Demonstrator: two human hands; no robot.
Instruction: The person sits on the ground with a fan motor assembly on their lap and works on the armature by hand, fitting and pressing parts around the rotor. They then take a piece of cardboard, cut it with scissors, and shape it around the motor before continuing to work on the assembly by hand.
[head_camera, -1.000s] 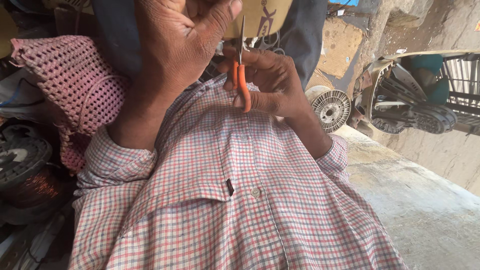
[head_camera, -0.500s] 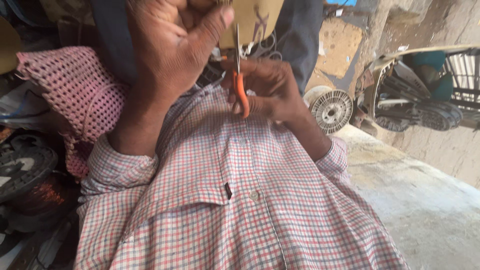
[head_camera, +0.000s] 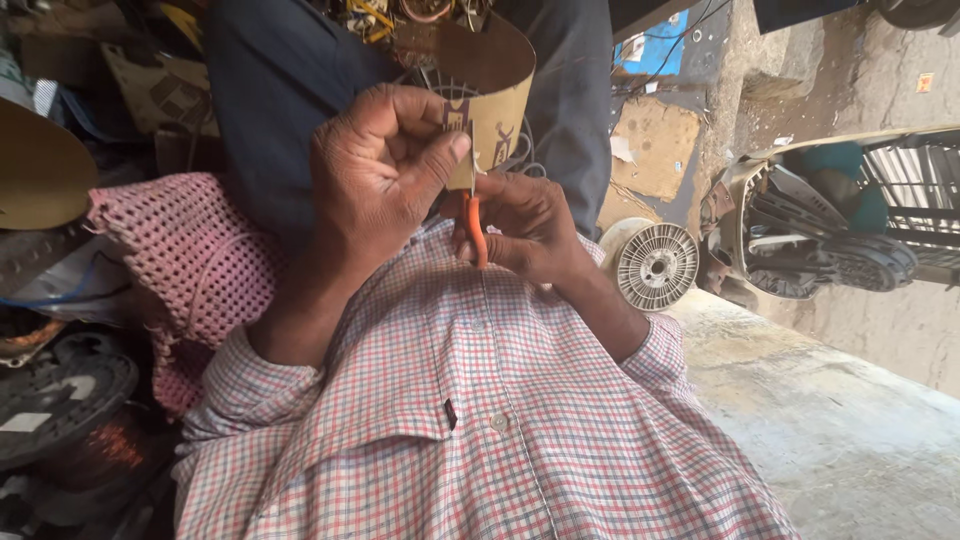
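**Brown card sheet under orange-handled scissors**

Brown card sheet (head_camera: 495, 95) is positioned at upper centre, curved over at its top edge and hanging toward the hands. It sits in front of the dark blue trousers (head_camera: 270, 110) of the seated person.

1. Left hand (head_camera: 375, 180): closed in a pinch. The thumb presses the lower edge of the card sheet against the curled fingers. The forearm runs down and left into a red-and-white checked shirt (head_camera: 470, 400) cuff.

2. Right hand (head_camera: 530, 225): closed around a pair of orange-handled scissors (head_camera: 476, 225). The orange handle shows between the 2 hands, and the blades point up at the lower edge of the card sheet, just beside the left thumb. How far the blades are apart cannot be told.

3. Both hands are touching or nearly touching at the scissors, directly above the chest of the shirt.

Surroundings:
- Pink crocheted fabric (head_camera: 180, 260) lies to the left, beside the left forearm.
- Ribbed grey disc (head_camera: 655, 265) lies to the right of the right wrist, on the far end of a concrete ledge (head_camera: 830, 420).
- Opened appliance housing (head_camera: 820, 230) with dark parts inside stands at the right, well apart from the hands.
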